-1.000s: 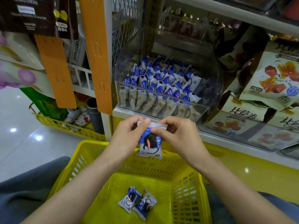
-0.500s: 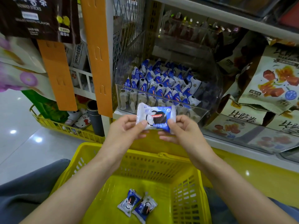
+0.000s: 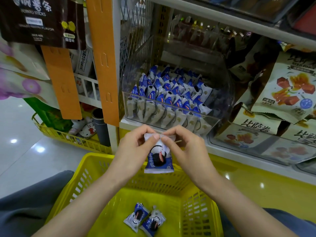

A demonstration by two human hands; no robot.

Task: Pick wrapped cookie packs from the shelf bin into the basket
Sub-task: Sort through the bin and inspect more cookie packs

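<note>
A blue and white wrapped cookie pack hangs upright above the far rim of the yellow basket. My left hand and my right hand both pinch its crimped top edge. Two more cookie packs lie side by side on the basket floor. The clear plastic shelf bin stands just beyond my hands, holding several rows of the same packs.
Large snack bags fill the shelf to the right of the bin. Orange hanging strips and a dark snack bag hang at the left. A low yellow wire basket sits on the tiled floor at the left.
The pack was held flat and horizontal in front of the bin half a second ago. It now hangs vertically from its top edge, lower, over the basket rim.
</note>
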